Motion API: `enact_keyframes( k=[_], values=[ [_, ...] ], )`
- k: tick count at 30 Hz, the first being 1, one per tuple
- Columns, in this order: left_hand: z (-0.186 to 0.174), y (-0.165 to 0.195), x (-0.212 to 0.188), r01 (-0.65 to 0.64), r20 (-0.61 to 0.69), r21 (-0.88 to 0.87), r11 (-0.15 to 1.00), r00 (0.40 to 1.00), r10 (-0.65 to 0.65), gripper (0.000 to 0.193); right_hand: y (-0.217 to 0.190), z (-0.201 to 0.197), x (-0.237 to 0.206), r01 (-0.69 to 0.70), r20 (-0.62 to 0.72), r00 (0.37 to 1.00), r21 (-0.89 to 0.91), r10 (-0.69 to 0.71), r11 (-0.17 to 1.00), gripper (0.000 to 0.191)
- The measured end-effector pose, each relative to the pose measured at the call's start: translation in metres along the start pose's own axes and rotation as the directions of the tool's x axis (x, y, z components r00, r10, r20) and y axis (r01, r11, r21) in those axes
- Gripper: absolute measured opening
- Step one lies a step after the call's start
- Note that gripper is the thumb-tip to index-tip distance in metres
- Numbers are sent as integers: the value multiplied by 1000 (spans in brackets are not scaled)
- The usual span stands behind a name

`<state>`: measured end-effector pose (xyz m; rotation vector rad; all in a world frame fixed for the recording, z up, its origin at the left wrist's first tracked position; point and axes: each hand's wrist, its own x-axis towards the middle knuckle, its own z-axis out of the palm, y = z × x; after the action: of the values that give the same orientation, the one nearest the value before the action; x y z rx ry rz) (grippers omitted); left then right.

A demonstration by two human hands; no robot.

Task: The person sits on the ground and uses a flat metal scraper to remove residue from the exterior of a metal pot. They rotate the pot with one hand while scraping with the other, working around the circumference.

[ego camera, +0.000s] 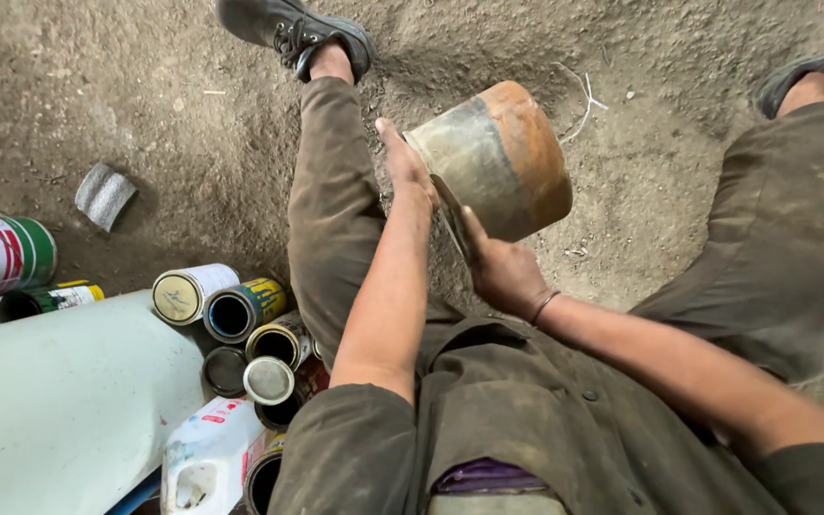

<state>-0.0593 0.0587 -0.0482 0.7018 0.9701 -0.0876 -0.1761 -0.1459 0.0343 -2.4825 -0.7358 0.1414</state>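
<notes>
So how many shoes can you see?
2: one dark shoe at the top left on the dirt, the other shoe at the top right edge, partly cut off.

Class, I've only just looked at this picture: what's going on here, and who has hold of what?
A person sits on a dirt floor with legs spread. Both hands hold a rusty, orange-and-grey metal can up between the knees: the left hand lies against its side, and the right hand grips it from below. To the person's left lies a cluster of small paint tins, a white plastic jug and a pale panel.
</notes>
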Motion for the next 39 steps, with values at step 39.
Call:
enact_keyframes(
  k=[39],
  values=[
    [-12, -16, 1, -8, 71, -188, 982, 997, 22, 70, -21, -72, 17, -261, 322, 910, -48, 263, 964, 59]
  ],
)
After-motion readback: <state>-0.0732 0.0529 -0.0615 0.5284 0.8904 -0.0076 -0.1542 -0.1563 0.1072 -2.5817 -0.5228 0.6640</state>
